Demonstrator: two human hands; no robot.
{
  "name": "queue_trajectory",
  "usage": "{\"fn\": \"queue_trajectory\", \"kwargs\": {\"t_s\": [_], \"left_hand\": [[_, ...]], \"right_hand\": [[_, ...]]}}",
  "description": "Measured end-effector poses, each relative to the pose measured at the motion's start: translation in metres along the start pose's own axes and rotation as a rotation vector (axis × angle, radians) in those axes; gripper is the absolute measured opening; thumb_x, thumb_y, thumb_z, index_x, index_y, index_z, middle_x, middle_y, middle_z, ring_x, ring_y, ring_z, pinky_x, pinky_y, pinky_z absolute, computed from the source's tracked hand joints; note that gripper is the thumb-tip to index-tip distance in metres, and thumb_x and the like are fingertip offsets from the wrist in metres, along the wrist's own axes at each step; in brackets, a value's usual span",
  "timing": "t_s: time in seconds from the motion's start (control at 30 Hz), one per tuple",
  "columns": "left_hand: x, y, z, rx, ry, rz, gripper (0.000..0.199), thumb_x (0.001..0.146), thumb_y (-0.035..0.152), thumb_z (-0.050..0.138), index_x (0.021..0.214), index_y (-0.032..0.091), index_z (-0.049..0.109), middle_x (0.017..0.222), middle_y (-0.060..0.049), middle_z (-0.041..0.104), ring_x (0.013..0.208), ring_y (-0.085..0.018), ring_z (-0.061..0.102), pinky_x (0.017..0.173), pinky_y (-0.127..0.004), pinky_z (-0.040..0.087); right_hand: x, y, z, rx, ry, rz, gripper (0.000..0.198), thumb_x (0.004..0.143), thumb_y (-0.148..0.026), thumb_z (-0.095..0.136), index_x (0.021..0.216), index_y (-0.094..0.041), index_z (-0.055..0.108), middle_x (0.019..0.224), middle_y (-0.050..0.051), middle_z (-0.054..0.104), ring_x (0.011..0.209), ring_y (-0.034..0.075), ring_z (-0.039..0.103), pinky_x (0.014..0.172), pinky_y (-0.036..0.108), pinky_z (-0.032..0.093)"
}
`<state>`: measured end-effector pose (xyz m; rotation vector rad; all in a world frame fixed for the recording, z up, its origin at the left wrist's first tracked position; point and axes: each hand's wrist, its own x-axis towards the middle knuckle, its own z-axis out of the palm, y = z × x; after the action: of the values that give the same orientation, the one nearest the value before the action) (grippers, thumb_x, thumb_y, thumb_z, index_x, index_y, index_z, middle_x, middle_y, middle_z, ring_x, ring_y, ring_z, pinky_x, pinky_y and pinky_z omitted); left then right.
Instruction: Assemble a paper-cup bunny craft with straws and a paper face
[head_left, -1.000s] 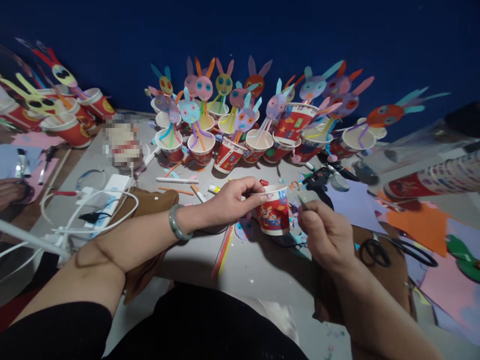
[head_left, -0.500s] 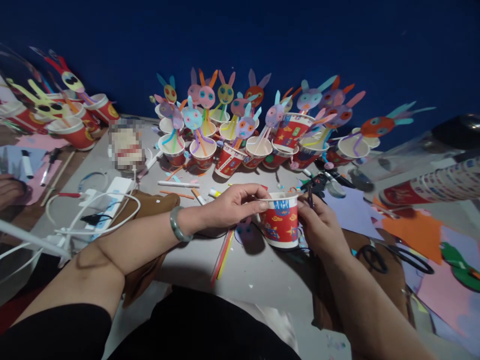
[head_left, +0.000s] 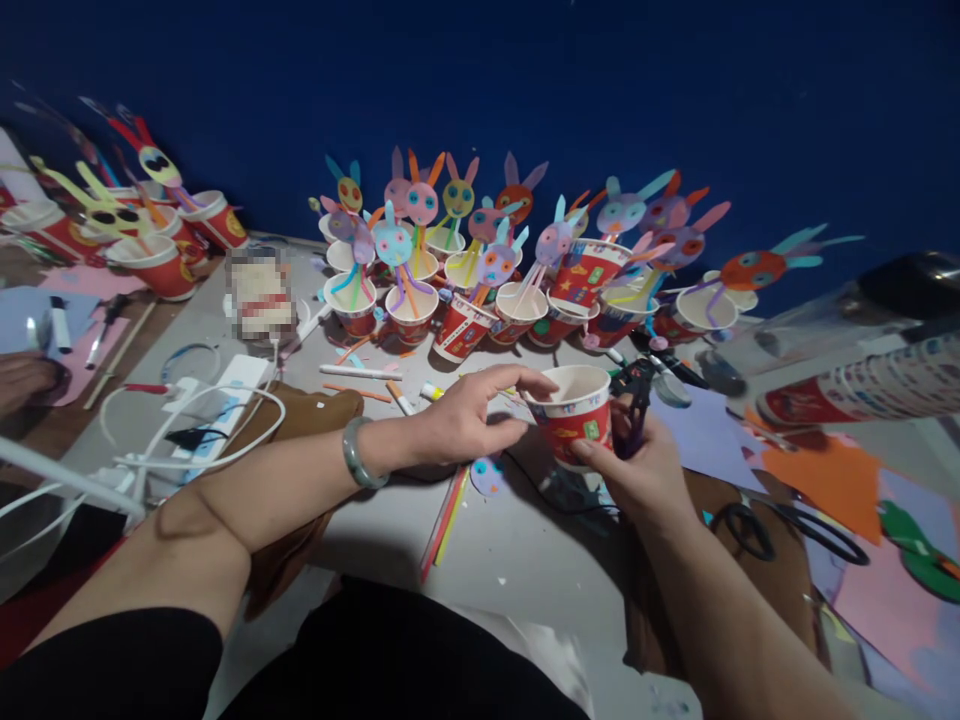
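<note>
My right hand [head_left: 649, 465] grips a red patterned paper cup [head_left: 574, 425], thumb low on its side and the cup tilted so its white inside shows. A slim dark tool [head_left: 639, 395] is also between that hand's fingers; its kind is unclear. At the cup's left rim, my left hand [head_left: 469, 415] has thumb and fingers apart, with fingertips at the rim; I cannot tell whether they touch it. Under the hands lie a round paper face [head_left: 487, 477] and several coloured strips [head_left: 444, 525]. Decorated cups with paper rabbit heads [head_left: 411, 310] stand behind.
A sideways cup stack [head_left: 847, 390] and black-handled scissors [head_left: 787, 530] lie at right, near orange paper [head_left: 832, 460]. White cables cross a power strip [head_left: 225, 400] at left. Another person's hand [head_left: 30, 385] is at the far left, beside markers [head_left: 58, 325].
The cup has risen slightly and tipped so its opening faces me more. My left fingers have spread from its side, and the paper face below is now more visible.
</note>
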<state>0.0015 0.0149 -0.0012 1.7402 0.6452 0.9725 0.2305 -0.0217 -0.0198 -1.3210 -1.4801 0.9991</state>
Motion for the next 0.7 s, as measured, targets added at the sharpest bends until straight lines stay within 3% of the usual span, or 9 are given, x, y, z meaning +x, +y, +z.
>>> {"fn": "queue_trajectory", "kwargs": {"t_s": [0.07,0.13,0.27,0.37,0.5,0.7], "left_hand": [[0.0,0.0,0.0,0.021,0.054,0.009,0.056,0.069,0.008,0.059,0.123,0.019,0.056,0.132,-0.011,0.06,0.124,-0.023,0.055,0.108,-0.039,0.043],[0.0,0.0,0.001,-0.022,0.114,-0.018,0.059,0.069,0.009,0.06,0.126,0.019,0.053,0.134,-0.012,0.057,0.126,-0.023,0.053,0.107,-0.039,0.043],[0.004,-0.003,0.002,-0.248,0.123,-0.202,0.036,0.082,0.019,0.06,0.117,0.016,0.055,0.118,-0.012,0.064,0.11,-0.018,0.061,0.094,-0.032,0.049],[0.006,-0.008,0.002,-0.336,0.126,-0.303,0.029,0.082,0.024,0.066,0.108,0.014,0.059,0.105,-0.009,0.066,0.094,-0.014,0.063,0.083,-0.028,0.051],[0.006,-0.012,0.0,-0.312,0.134,-0.355,0.023,0.079,0.021,0.07,0.099,0.011,0.063,0.092,-0.006,0.067,0.078,-0.011,0.061,0.073,-0.025,0.05],[0.006,-0.007,-0.003,-0.169,0.142,-0.296,0.018,0.08,0.023,0.069,0.093,0.01,0.07,0.094,-0.009,0.073,0.084,-0.015,0.065,0.073,-0.025,0.05]], "right_hand": [[-0.001,0.0,0.001,-0.138,0.093,-0.111,0.047,0.065,-0.05,0.083,0.086,-0.023,0.05,0.093,0.007,0.066,0.082,0.024,0.064,0.065,0.036,0.051],[-0.004,0.001,0.002,-0.218,0.152,-0.209,0.047,0.066,-0.045,0.083,0.079,-0.025,0.043,0.096,0.009,0.066,0.08,0.023,0.062,0.061,0.035,0.048],[-0.009,0.004,0.003,-0.275,0.158,-0.317,0.046,0.07,-0.037,0.081,0.078,-0.026,0.037,0.117,0.014,0.065,0.089,0.026,0.064,0.06,0.036,0.046],[-0.01,0.005,0.006,-0.305,0.115,-0.385,0.042,0.072,-0.031,0.08,0.08,-0.026,0.039,0.125,0.016,0.063,0.1,0.03,0.065,0.064,0.038,0.05],[-0.008,0.003,0.01,-0.287,0.018,-0.496,0.043,0.07,-0.028,0.083,0.08,-0.025,0.041,0.118,0.013,0.067,0.106,0.03,0.065,0.079,0.041,0.053],[-0.007,-0.004,0.007,-0.206,-0.173,-0.414,0.038,0.069,-0.028,0.082,0.081,-0.023,0.046,0.11,0.009,0.071,0.09,0.023,0.068,0.073,0.032,0.053]]}}
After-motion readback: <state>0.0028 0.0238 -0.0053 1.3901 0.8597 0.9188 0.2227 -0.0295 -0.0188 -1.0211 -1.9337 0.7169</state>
